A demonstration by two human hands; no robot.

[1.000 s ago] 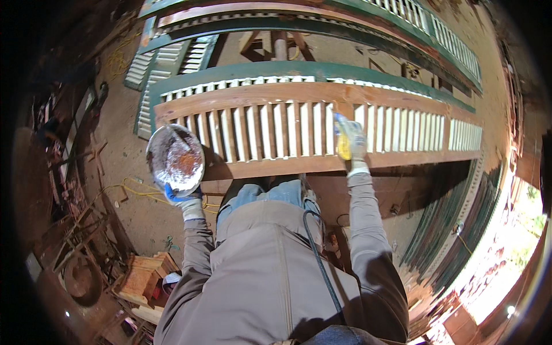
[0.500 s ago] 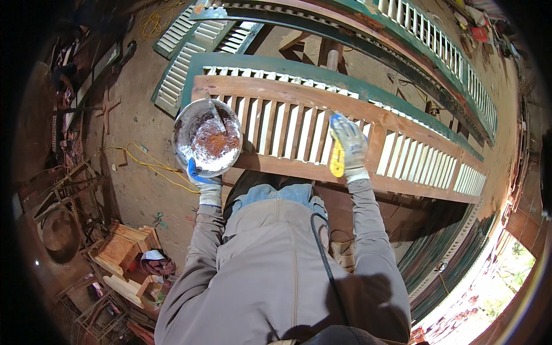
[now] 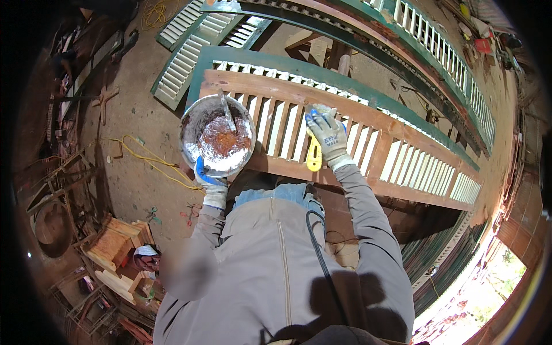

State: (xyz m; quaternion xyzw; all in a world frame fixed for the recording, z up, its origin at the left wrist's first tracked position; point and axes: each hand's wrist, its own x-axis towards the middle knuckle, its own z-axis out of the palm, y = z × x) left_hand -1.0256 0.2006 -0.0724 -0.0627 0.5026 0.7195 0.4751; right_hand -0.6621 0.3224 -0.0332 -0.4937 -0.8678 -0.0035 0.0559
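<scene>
Fingers [image 3: 315, 119] of the gloved right hand [image 3: 331, 138] are curled narrowly together, blue tips toward eleven o'clock, closed around a tool whose yellow handle [image 3: 314, 158] sticks out below the palm toward seven. (A pale patch lies just past those tips; whether it is the tool's blade or something else, I cannot tell.) Beneath this hand lies the brown louvred panel [image 3: 380, 156], its long axis running from nearly ten o'clock down to nearly four, with its slats set crosswise to that length. Of the two hands, the right is the nearer to the panel's middle, directly over the slats; whether it touches the wood or hangs just above is not clear.

At about nine o'clock from the right fingers, over the panel's left end, is a round metal bowl [image 3: 194, 119]. The left hand [image 3: 213, 187] holds it from the near side, at about six o'clock on the bowl, with the blue thumb [image 3: 200, 167] lapped over the rim and the other fingers hidden underneath. Inside sit a reddish-brown heap [image 3: 224, 141], whitish smears around it, and a flat-bladed tool [image 3: 227, 115] leaning toward twelve. Beyond the brown panel, on its twelve o'clock side, lies a green louvred panel [image 3: 253, 56].
</scene>
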